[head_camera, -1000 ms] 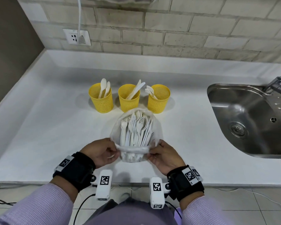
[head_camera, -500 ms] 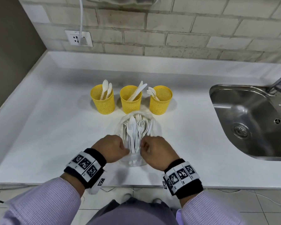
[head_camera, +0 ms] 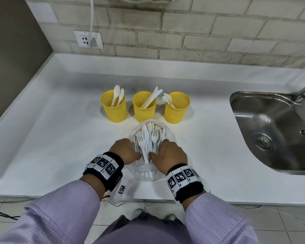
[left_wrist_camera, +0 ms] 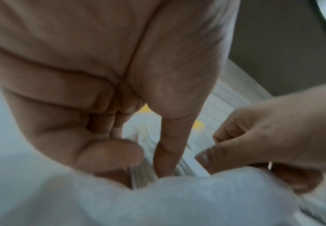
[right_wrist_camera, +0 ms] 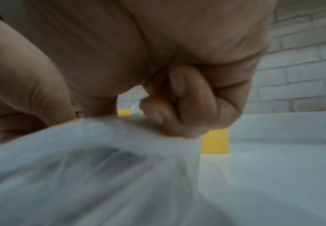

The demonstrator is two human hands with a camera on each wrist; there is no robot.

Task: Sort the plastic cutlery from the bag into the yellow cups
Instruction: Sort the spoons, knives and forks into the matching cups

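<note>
Three yellow mesh cups stand in a row: the left cup [head_camera: 114, 109] holds spoons, the middle cup [head_camera: 144, 107] knives, the right cup [head_camera: 177, 108] forks. In front of them lies the clear bag [head_camera: 149, 174] with several white forks and knives [head_camera: 148, 138] fanned out. Both hands reach into the bag's mouth, backs up. My left hand [head_camera: 128, 152] pinches a bundle of handles [left_wrist_camera: 141, 172] between thumb and forefinger. My right hand [head_camera: 166, 153] has its fingers curled and its thumb on a white handle [left_wrist_camera: 194, 165]. The right wrist view is blurred by bag film [right_wrist_camera: 100, 160].
A white counter [head_camera: 60, 138] runs to a brick wall with a socket [head_camera: 88, 39] and plugged cable. A steel sink [head_camera: 271, 131] with a tap lies to the right. The counter's front edge is just behind my wrists.
Both hands let go of the bag's rim, turned palms down and moved forward into the bag onto the cutlery handles. The bag's mouth has slumped toward the counter edge.
</note>
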